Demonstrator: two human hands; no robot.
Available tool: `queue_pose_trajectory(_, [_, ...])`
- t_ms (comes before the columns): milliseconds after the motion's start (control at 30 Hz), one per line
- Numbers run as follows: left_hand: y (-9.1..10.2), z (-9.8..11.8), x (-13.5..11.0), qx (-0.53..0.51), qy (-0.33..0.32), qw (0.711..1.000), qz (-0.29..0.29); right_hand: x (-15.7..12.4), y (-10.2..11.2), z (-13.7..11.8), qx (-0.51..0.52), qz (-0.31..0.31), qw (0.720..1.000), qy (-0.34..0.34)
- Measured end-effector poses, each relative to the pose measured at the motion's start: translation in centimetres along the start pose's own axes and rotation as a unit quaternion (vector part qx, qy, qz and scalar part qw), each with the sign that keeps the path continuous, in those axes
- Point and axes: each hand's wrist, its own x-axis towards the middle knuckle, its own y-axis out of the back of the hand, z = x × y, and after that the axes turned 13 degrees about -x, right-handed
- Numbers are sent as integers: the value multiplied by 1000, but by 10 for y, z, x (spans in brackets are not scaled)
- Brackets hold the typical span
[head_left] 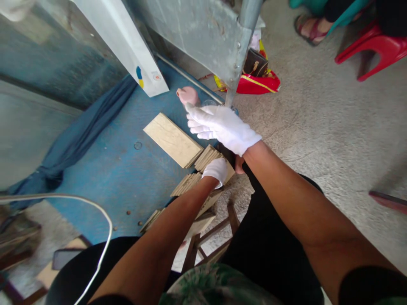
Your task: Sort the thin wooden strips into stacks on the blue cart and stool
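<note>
My right hand, in a white glove, is held over the edge of the blue work surface. Its fingers are stretched out and nothing shows in them. My left hand, also gloved, is at a standing stack of thin wooden boards; its fingers are hidden, so its grip does not show. Flat on the blue surface, just beyond the left hand, lies a small pile of pale rectangular boards. More thin boards stand in a row beside my left forearm. A pink object sits behind my right fingertips.
A white panel and a grey metal sheet rise at the back. A dark blue cloth hangs along the left. A white cable curves near my left leg. A red bag, a red stool and another person's foot are at right.
</note>
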Motion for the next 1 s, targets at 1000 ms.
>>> queue_pose_trajectory(1000, [-95, -142, -229, -304, 40, 947, 100, -166, -125, 110, 69, -44, 982, -170])
